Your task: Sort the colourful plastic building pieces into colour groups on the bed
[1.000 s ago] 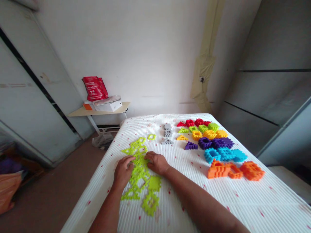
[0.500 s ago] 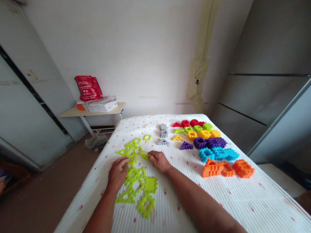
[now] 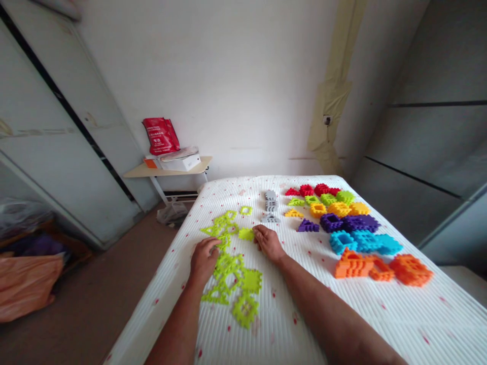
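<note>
A flat lime-green assembly of bristle blocks [image 3: 230, 271] lies on the white ribbed mattress [image 3: 297, 314], with a small lime ring [image 3: 245, 210] just beyond it. My left hand [image 3: 204, 261] rests on the assembly, fingers curled over it. My right hand [image 3: 268, 243] sits to its right, fingertips against a loose lime-green square block [image 3: 246, 233]. Close beyond that hand lie grey blocks [image 3: 270, 205]. Farther right, sorted groups of red [image 3: 314, 190], yellow [image 3: 338, 209], purple [image 3: 344, 223], blue [image 3: 361, 242] and orange blocks [image 3: 380, 268] sit on the mattress.
The mattress edge runs along the left, above a brown floor. Beyond it stands a small folding table [image 3: 167, 172] holding a white box [image 3: 178, 163] and a red bag [image 3: 161, 136]. An orange bag [image 3: 26, 284] lies at far left. Walls and wardrobe panels surround the bed.
The small lime block has shifted right, away from the assembly, along with my right hand. My left hand has moved slightly up the assembly. The whole view has swung a little.
</note>
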Demonstrator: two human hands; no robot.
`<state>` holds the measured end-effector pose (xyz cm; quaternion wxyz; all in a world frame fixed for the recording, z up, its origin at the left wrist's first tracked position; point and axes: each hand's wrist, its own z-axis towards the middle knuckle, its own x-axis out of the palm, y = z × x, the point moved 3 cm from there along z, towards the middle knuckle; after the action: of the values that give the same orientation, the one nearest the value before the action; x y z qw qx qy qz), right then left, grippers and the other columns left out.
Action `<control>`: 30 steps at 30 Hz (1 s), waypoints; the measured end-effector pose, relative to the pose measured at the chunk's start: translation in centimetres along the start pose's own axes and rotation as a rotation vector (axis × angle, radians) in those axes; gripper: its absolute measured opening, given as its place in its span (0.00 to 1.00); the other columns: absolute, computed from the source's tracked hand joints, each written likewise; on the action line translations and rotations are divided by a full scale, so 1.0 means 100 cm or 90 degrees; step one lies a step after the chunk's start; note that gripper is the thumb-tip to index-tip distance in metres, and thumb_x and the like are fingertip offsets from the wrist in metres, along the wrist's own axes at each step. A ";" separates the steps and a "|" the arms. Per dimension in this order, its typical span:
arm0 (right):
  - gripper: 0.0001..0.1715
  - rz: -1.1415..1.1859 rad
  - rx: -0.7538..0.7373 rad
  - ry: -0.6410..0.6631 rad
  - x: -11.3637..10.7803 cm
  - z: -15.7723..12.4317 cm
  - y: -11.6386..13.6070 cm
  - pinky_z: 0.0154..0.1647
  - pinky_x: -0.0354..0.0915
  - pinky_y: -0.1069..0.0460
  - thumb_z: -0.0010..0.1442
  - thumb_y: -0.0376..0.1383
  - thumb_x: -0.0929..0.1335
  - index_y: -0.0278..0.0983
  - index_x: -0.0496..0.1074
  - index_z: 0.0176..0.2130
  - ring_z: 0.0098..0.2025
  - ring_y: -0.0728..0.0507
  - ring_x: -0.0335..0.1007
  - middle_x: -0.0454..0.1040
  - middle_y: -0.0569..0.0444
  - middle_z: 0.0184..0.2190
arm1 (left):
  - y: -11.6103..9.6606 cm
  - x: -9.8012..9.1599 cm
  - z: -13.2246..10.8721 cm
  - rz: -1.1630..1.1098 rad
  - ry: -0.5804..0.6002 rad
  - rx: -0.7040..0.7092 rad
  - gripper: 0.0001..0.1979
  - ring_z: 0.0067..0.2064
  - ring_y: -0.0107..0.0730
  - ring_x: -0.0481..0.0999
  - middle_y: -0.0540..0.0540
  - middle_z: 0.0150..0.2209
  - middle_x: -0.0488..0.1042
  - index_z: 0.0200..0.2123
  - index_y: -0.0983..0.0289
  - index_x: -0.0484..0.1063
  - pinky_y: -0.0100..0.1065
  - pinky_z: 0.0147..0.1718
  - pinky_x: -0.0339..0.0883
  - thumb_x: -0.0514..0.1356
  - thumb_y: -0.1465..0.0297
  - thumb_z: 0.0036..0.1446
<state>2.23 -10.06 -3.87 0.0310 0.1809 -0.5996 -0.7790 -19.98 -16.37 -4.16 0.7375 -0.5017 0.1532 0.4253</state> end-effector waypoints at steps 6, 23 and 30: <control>0.12 -0.096 -0.040 -0.045 -0.001 0.002 -0.005 0.29 0.60 0.55 0.50 0.34 0.62 0.37 0.71 0.34 0.25 0.49 0.64 0.70 0.57 0.24 | -0.002 -0.001 0.000 0.011 -0.002 -0.006 0.14 0.46 0.38 0.71 0.55 0.41 0.75 0.33 0.61 0.76 0.41 0.51 0.62 0.53 0.72 0.45; 0.19 0.124 0.106 -0.060 -0.008 -0.016 0.007 0.18 0.52 0.57 0.40 0.30 0.61 0.37 0.65 0.36 0.16 0.53 0.53 0.63 0.66 0.16 | -0.040 -0.020 -0.004 0.041 -0.041 0.110 0.13 0.45 0.41 0.72 0.55 0.40 0.76 0.38 0.60 0.74 0.43 0.49 0.64 0.57 0.65 0.48; 0.20 0.324 0.118 -0.065 -0.013 -0.062 0.016 0.13 0.49 0.59 0.38 0.31 0.64 0.37 0.63 0.36 0.12 0.54 0.51 0.65 0.67 0.15 | -0.096 0.011 -0.019 0.002 0.100 0.272 0.16 0.43 0.39 0.73 0.53 0.40 0.76 0.39 0.58 0.72 0.39 0.43 0.68 0.63 0.70 0.42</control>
<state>5.20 -15.92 -3.38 0.1791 -0.0129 -0.6950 -0.6962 -11.39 -18.82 0.09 0.8123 -0.3654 0.2974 0.3438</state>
